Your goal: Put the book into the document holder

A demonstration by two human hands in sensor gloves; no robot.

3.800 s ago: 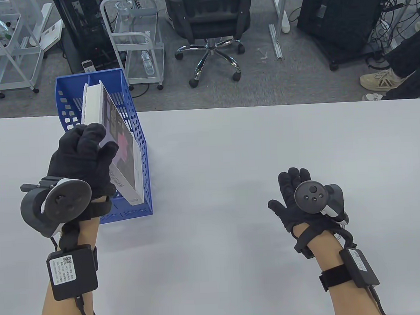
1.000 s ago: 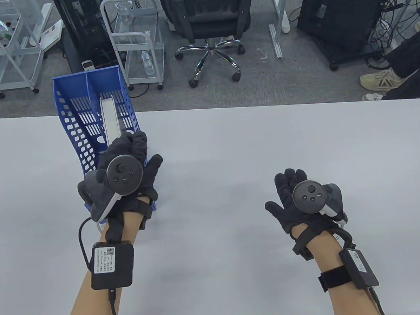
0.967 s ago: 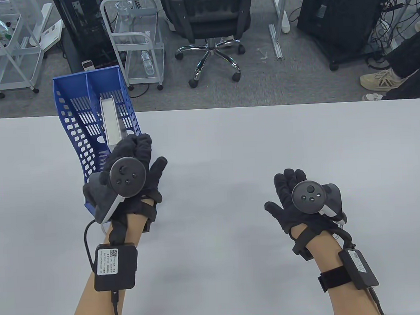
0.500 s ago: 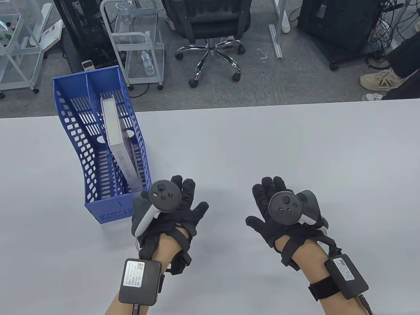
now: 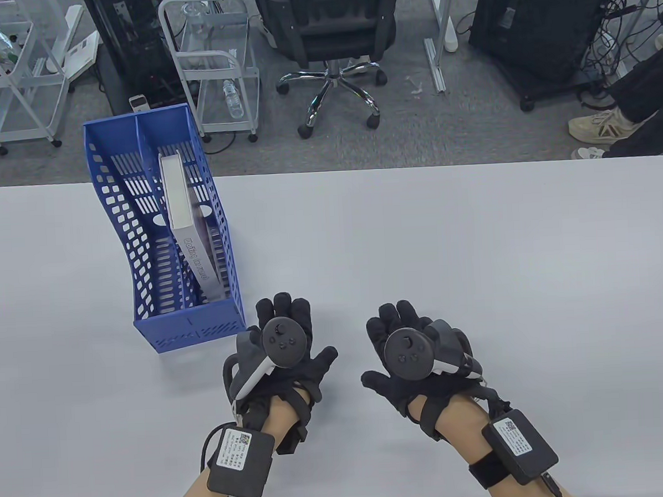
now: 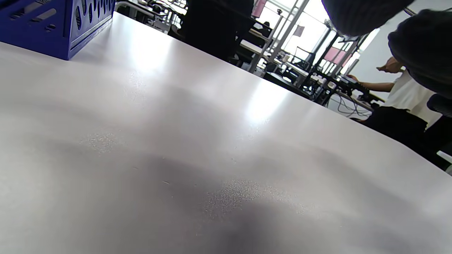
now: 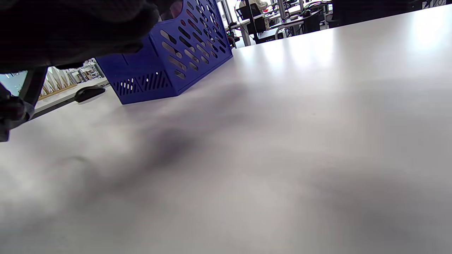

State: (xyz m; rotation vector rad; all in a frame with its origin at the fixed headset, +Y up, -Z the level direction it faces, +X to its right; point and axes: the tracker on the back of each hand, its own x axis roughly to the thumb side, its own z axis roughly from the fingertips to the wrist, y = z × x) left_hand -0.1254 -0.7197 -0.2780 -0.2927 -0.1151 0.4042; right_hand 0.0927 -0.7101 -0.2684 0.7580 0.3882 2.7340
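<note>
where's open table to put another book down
Bare table runs from the blue document holder to the right edge, beyond both hands. Crowded: the near middle, where the left hand and right hand lie; the holder has the book.

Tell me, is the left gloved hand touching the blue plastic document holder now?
Apart. In the table view, bare white table shows between the left gloved hand and the near right corner of the blue plastic document holder.

Office chair [image 5: 326, 32] beyond table [image 5: 419, 227]
</note>
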